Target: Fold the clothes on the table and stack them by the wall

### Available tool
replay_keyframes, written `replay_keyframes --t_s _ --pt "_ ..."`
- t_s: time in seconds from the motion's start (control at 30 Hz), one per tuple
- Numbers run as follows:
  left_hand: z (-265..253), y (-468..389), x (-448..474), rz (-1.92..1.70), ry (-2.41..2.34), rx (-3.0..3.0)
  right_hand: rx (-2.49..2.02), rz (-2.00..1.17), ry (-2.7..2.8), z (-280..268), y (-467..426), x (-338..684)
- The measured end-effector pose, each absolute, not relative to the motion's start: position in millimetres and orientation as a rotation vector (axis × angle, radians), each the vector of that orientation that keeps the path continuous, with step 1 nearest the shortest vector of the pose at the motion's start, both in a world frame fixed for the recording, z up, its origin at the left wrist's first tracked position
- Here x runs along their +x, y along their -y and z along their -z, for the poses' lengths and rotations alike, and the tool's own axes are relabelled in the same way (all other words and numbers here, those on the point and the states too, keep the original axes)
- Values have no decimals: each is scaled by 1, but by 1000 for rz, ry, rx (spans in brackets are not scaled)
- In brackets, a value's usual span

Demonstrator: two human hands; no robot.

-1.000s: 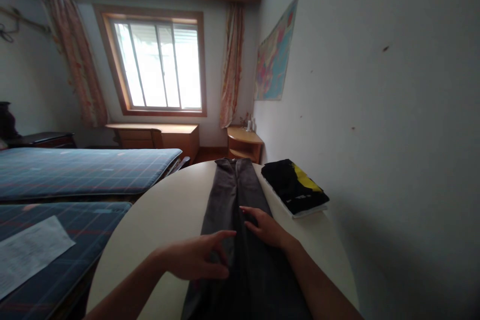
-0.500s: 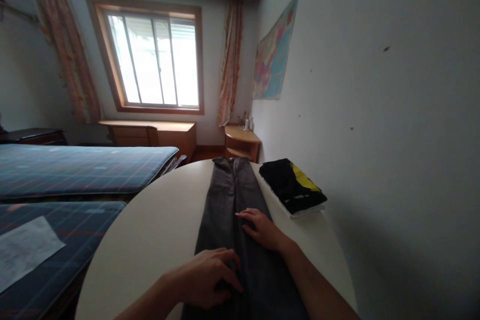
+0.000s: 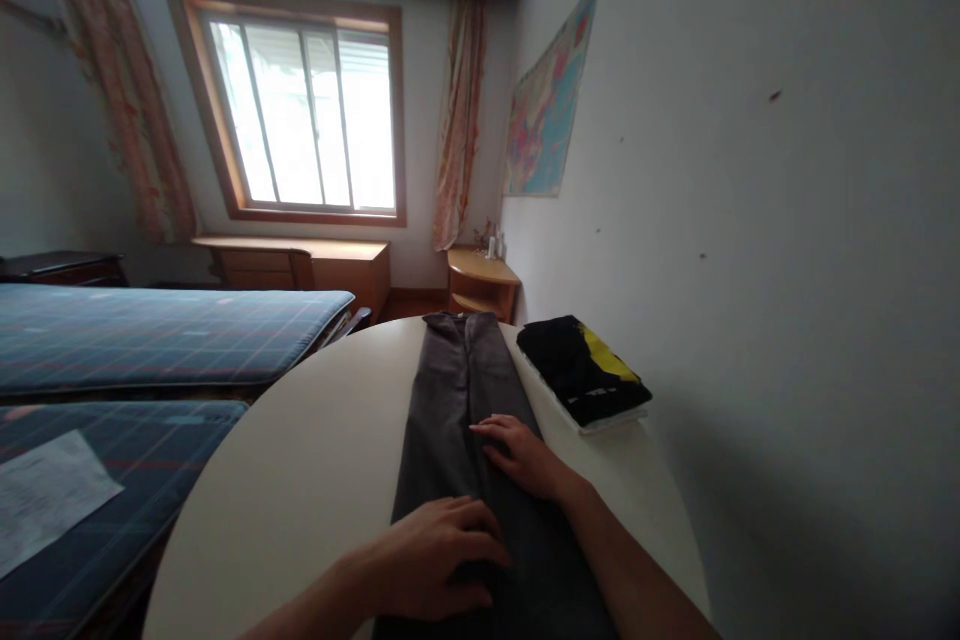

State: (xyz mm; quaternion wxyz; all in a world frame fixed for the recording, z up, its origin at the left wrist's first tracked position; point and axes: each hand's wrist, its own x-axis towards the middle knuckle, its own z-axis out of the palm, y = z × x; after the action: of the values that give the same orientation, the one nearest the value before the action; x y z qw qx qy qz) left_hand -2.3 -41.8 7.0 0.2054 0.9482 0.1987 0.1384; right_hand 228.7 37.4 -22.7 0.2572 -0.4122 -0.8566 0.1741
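A pair of dark grey trousers (image 3: 442, 400) lies lengthwise over the round table (image 3: 300, 480), waistband at the far end and the rest running toward me. On the right half of the cloth, my right hand (image 3: 523, 458) rests flat with fingers stretched out to the left near the middle crease. Nearer to me, my left hand (image 3: 435, 560) is over the trousers, its fingers curved and a gap showing between thumb and fingers. Its fingertips meet or hover just above the cloth; exact contact is hard to see. Neither hand has the cloth gripped.
Right of the trousers sits a folded black and yellow shirt (image 3: 585, 370) on something white. Two plaid mattresses (image 3: 165, 335) are at the left, the nearer one with a paper sheet (image 3: 52, 495) on it. The wall (image 3: 787, 320) stands close on the right. A desk (image 3: 345, 265) is under the window.
My left hand has slid a little to the right across the trousers. My right hand keeps its place. The view has shifted slightly.
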Motion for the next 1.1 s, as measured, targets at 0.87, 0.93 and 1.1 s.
replay_keyframes --t_s 0.87,0.93,1.1 --pt "-1 44 -3 -292 -703 2700 -1412 -445 2385 27 -47 205" --pt "-3 46 -5 -183 -774 2681 -1449 -469 2437 25 -45 205" --pt "9 53 -2 -14 -703 2683 -1503 -546 2519 7 -33 205"
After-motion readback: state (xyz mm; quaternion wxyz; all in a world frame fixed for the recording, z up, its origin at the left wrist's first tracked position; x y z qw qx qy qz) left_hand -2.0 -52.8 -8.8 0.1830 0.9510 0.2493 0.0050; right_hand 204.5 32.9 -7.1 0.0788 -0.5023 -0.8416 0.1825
